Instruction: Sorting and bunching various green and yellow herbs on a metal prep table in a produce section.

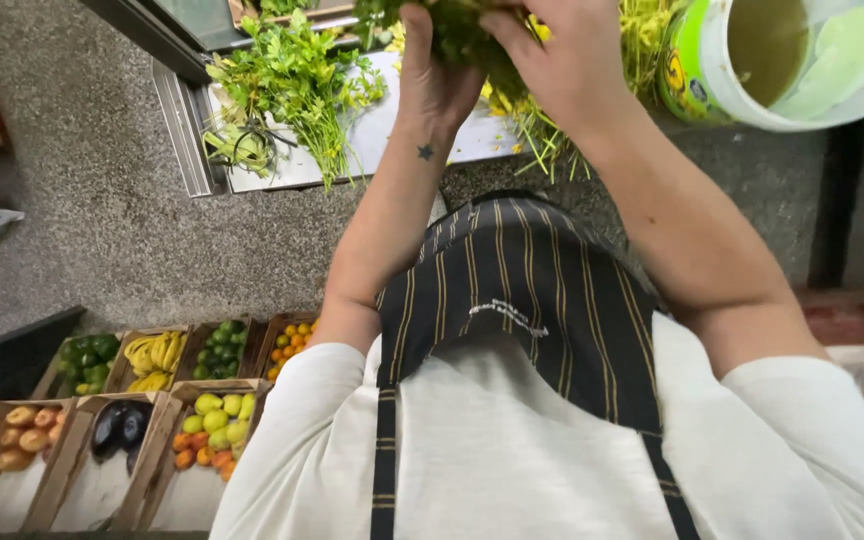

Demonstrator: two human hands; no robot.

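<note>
A bunch of leafy green herbs (462, 35) is gripped between both hands at the top edge of the head view, above a white board (377, 130) laid on a grey speckled counter (102, 200). The left hand (437, 70) is closed around the near side of the bunch, and the right hand (562, 55) is wrapped over its other side, so the two hands are pressed close together on the same greens. More loose herbs (297, 80) are spread on the board just left of the hands, and yellow-flowered stems (642, 40) are seen to the right. A white bucket (802, 60) of murky greenish liquid stands at the upper right. Below the counter, wooden crates of fruit (157, 400) and vegetables are lined up. A striped apron (522, 300) is worn over a white shirt
</note>
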